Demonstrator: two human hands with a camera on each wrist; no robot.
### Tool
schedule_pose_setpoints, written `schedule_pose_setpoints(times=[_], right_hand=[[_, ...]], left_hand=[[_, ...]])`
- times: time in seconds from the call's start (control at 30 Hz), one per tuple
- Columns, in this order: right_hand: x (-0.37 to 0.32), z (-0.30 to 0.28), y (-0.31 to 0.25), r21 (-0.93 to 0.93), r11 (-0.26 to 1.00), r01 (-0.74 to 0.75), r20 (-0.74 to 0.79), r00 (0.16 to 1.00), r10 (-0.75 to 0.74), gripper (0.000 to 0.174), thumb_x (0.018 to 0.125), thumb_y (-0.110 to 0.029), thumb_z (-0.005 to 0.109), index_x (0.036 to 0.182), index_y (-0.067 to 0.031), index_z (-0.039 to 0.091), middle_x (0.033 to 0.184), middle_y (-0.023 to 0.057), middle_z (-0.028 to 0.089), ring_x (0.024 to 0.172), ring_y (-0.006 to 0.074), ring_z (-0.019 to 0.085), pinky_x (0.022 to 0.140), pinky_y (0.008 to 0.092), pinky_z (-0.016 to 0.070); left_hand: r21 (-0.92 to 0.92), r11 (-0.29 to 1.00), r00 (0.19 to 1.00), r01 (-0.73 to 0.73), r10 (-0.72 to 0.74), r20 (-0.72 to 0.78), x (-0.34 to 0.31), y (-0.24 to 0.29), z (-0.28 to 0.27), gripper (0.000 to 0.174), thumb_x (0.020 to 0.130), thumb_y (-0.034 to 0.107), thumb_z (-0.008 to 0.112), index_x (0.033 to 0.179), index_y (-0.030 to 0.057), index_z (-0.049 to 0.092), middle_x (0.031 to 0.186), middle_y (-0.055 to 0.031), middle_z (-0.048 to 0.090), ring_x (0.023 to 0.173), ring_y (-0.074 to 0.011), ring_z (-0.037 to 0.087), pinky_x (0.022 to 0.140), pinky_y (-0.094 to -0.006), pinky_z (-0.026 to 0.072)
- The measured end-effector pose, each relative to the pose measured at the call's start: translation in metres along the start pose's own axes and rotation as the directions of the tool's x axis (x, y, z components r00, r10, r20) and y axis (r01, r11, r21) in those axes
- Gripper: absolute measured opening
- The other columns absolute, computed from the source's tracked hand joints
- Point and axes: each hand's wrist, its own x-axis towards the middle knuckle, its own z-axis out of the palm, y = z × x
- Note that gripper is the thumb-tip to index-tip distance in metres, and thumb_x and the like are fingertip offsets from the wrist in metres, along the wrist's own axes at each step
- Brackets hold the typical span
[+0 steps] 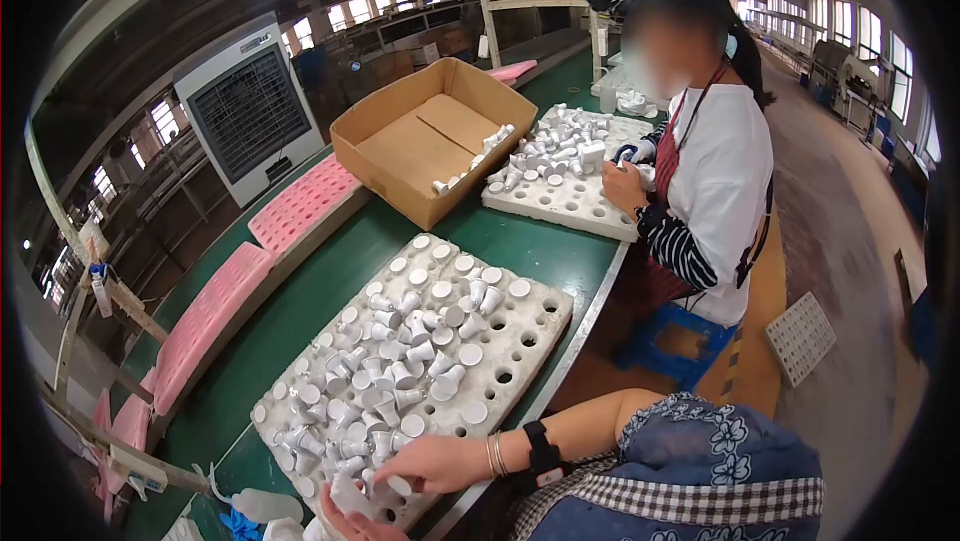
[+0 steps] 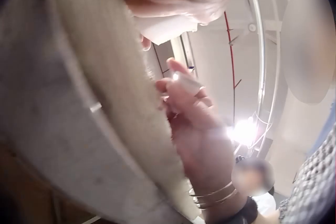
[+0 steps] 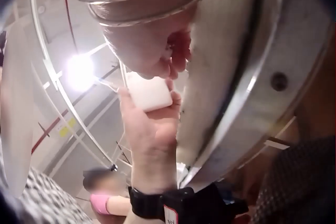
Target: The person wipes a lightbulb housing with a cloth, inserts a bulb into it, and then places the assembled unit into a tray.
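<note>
At the near edge of a white foam board point(image 1: 530, 326), my two hands are close together. My left hand point(image 1: 362, 523) holds a smooth white block with rounded corners point(image 3: 149, 92), thumb on one side and fingers on the other. Just beside it my right hand point(image 1: 445, 463) pinches a small white piece with a round flat end point(image 1: 400, 486); in the left wrist view this piece point(image 2: 187, 83) sticks out past the fingertips. Many similar white flared pieces point(image 1: 385, 361) lie heaped on the board, some standing in its holes with their round ends up.
A cardboard box point(image 1: 395, 176) with a few white pieces stands beyond the board on the green table point(image 1: 510, 248). Another person point(image 1: 715, 161) works at a second loaded foam board point(image 1: 560, 213). Pink foam strips point(image 1: 215, 301) line the far side. A white bottle point(image 1: 265, 506) lies near left.
</note>
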Motion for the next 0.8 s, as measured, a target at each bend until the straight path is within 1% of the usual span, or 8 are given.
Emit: schedule_pose_setpoints(times=[0.03,0.07,0.1,0.13,0.17,0.6,0.67,0.8], right_hand=[[-0.002,0.003,0.003,-0.078,0.995,0.066,-0.015,0.998,-0.067,0.055,0.078,0.000,0.061,0.131,-0.0102,0.052,0.090,0.0112,0.059,0.084,0.0320,0.058,0.074,0.0411,0.0473],[-0.004,0.007,0.006,-0.079,0.995,0.058,-0.021,0.998,-0.059,0.055,0.078,0.000,0.061,0.131,-0.0102,0.052,0.090,0.0112,0.059,0.084,0.0320,0.058,0.074,0.0411,0.0473],[-0.005,0.012,0.008,-0.177,0.976,0.125,0.008,0.992,-0.126,0.053,0.078,-0.001,0.061,0.130,-0.0095,0.052,0.090,0.0113,0.059,0.085,0.0323,0.058,0.074,0.0415,0.0470],[-0.008,0.014,0.010,-0.271,0.943,0.191,0.047,0.982,-0.185,0.051,0.079,-0.002,0.061,0.129,-0.0089,0.053,0.089,0.0113,0.059,0.085,0.0326,0.058,0.074,0.0419,0.0467],[-0.008,0.017,0.007,-0.222,0.946,0.235,-0.091,0.961,-0.260,0.041,0.077,-0.002,0.062,0.117,-0.0051,0.054,0.081,0.0141,0.059,0.080,0.0360,0.058,0.069,0.0455,0.0451],[-0.012,0.017,0.008,-0.212,0.960,0.182,-0.052,0.979,-0.197,0.055,0.077,-0.003,0.065,0.130,-0.0093,0.052,0.088,0.0097,0.058,0.087,0.0304,0.058,0.077,0.0408,0.0458],[-0.012,0.019,0.012,-0.223,0.960,0.170,-0.031,0.983,-0.182,0.056,0.077,-0.003,0.064,0.131,-0.0095,0.051,0.089,0.0098,0.058,0.087,0.0304,0.058,0.078,0.0409,0.0458],[-0.013,0.022,0.017,-0.235,0.945,0.227,-0.081,0.964,-0.252,0.057,0.077,-0.004,0.064,0.131,-0.0088,0.051,0.090,0.0106,0.058,0.087,0.0310,0.057,0.078,0.0415,0.0456]], left_hand=[[0.243,0.969,0.991,0.041,-0.072,0.117,-0.043,-0.028,0.014,0.060,0.101,0.038,0.048,0.141,-0.0065,0.037,0.133,-0.0268,0.048,0.118,-0.0371,0.052,0.097,-0.0464,0.0451],[0.236,0.971,0.990,0.038,-0.068,0.123,-0.024,-0.006,0.008,0.060,0.101,0.038,0.048,0.141,-0.0065,0.037,0.133,-0.0268,0.048,0.118,-0.0371,0.052,0.097,-0.0464,0.0451],[-0.289,0.865,0.912,0.410,-0.384,0.146,0.012,0.037,-0.008,0.059,0.101,0.035,0.049,0.141,-0.0069,0.036,0.134,-0.0265,0.047,0.118,-0.0362,0.052,0.096,-0.0457,0.0459],[-0.683,0.384,0.731,0.621,-0.599,0.328,0.030,0.062,-0.016,0.059,0.101,0.033,0.049,0.141,-0.0072,0.035,0.135,-0.0262,0.047,0.118,-0.0354,0.053,0.095,-0.0451,0.0467],[-0.668,0.450,0.761,0.592,-0.586,0.280,0.013,0.047,-0.006,0.058,0.101,0.032,0.049,0.141,-0.0075,0.036,0.136,-0.0251,0.047,0.118,-0.0332,0.053,0.094,-0.0430,0.0476],[-0.691,0.420,0.759,0.589,-0.581,0.294,0.030,0.065,-0.019,0.062,0.101,0.043,0.044,0.140,-0.0057,0.038,0.136,-0.0238,0.047,0.118,-0.0330,0.051,0.096,-0.0432,0.0459],[-0.494,0.740,0.874,0.455,-0.477,0.090,0.028,0.060,-0.018,0.069,0.101,0.052,0.038,0.140,-0.0055,0.038,0.134,-0.0232,0.048,0.120,-0.0342,0.049,0.100,-0.0455,0.0425],[-0.664,0.529,0.786,0.528,-0.600,0.148,0.047,0.085,-0.024,0.073,0.100,0.057,0.033,0.135,-0.0069,0.043,0.133,-0.0236,0.049,0.120,-0.0351,0.049,0.102,-0.0467,0.0397]])
